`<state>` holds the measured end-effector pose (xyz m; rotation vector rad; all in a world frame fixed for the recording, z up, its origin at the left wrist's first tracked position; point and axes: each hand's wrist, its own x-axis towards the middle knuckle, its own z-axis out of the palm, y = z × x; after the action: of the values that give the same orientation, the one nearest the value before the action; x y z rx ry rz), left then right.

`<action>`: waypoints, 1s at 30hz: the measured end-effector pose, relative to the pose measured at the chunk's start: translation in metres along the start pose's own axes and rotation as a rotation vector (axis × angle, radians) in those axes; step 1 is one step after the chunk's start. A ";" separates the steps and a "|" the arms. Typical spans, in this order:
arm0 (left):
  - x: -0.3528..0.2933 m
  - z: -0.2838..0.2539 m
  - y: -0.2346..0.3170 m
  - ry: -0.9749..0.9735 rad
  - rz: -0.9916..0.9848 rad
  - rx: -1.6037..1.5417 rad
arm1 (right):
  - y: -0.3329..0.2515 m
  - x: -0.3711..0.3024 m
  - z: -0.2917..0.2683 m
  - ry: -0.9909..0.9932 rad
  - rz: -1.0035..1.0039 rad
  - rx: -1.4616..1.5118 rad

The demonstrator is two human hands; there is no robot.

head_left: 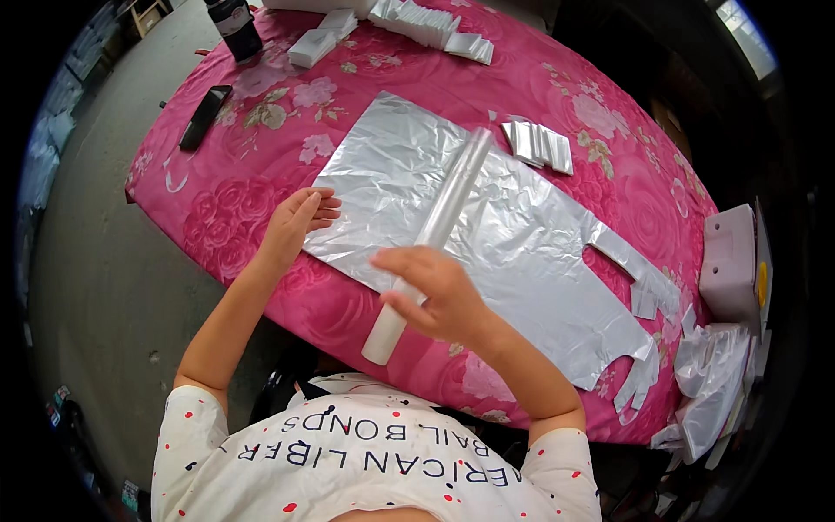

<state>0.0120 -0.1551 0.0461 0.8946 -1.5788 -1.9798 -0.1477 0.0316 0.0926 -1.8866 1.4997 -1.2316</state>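
Observation:
A silvery stack of flat plastic T-shirt bags point(513, 244) lies slantwise across the table, its cut handle strips toward the right. Across it rests a long whitish tube point(454, 191), its near end sticking out past the stack's front edge. My right hand point(439, 291) is over the lower part of this tube, slightly blurred, thumb and fingers apart; whether the palm touches the tube is hidden. At the left end of the stack, my left hand point(304, 222) is beside the edge, fingers extended and slightly curved, with nothing visible in them.
Pink flowered cloth point(270, 183) covers the table. Small folded white packets point(537, 146) sit beyond the stack, and more packets point(417, 24) at the far edge. A phone point(205, 117) and dark bottle point(233, 28) are far left. At right stand a pale box point(729, 261) and bagged plastic point(713, 374).

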 end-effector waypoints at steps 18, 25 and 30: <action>-0.088 0.004 -0.023 0.222 -0.002 1.040 | 0.090 0.123 0.131 0.483 0.401 -0.415; -0.100 0.009 -0.016 -0.148 -0.232 -0.026 | 0.064 0.100 0.093 0.631 0.580 0.975; -0.095 0.018 0.003 -0.661 -0.304 -0.666 | 0.008 0.082 0.029 0.451 0.402 1.371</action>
<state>0.0640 -0.0771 0.0711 0.2152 -0.9304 -2.9585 -0.1261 -0.0523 0.1018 -0.4120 0.6810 -1.8031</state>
